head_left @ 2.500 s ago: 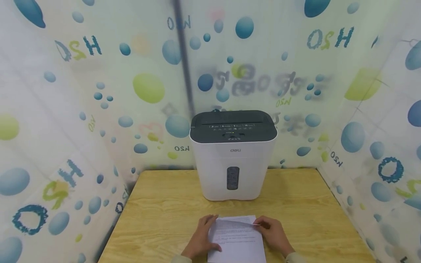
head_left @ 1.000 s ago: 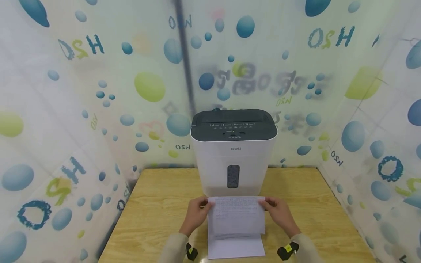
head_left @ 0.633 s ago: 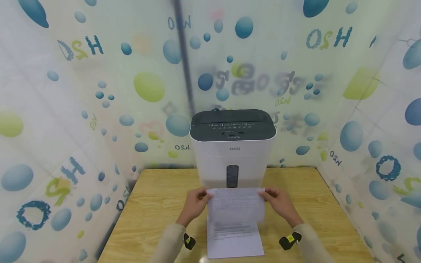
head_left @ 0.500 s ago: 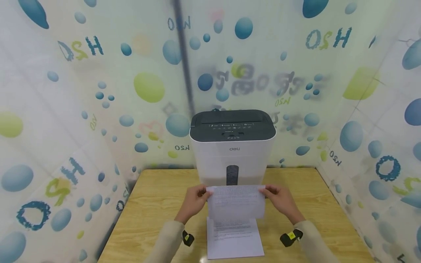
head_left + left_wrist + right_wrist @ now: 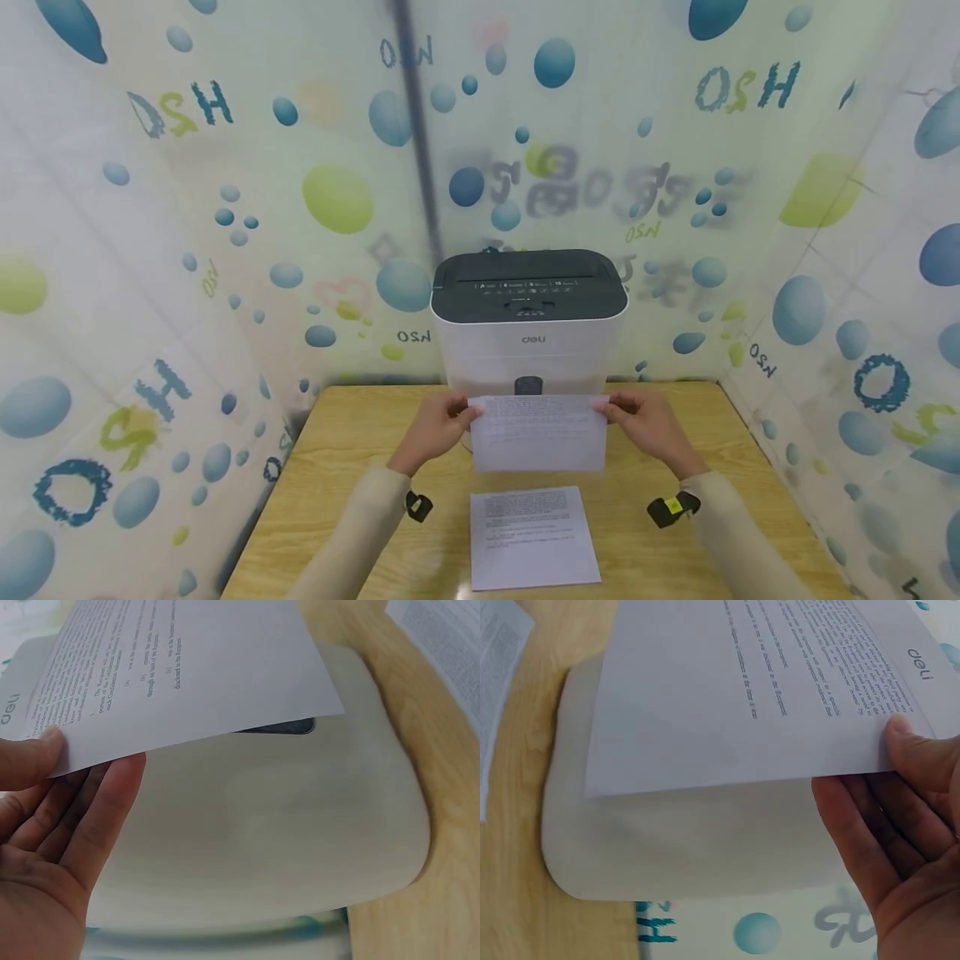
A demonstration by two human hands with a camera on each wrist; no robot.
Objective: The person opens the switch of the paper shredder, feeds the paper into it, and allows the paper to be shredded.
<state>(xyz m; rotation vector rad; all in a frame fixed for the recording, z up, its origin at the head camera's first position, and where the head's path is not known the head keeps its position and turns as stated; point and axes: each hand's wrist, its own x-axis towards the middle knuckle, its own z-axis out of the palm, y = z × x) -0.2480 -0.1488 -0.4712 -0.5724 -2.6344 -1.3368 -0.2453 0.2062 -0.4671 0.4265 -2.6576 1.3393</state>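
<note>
Printed sheet held above surface, pinched by both hands: 10 o'clock corner by left hand, 2 o'clock corner by right hand. White shredder, dark-topped, partly covered by sheet, seen at 12 o'clock. Printed paper stack laid at 6 o'clock.

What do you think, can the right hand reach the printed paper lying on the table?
Probably yes, after letting go: the right hand pinches the held sheet, but nothing covers the printed paper on the table.
</note>
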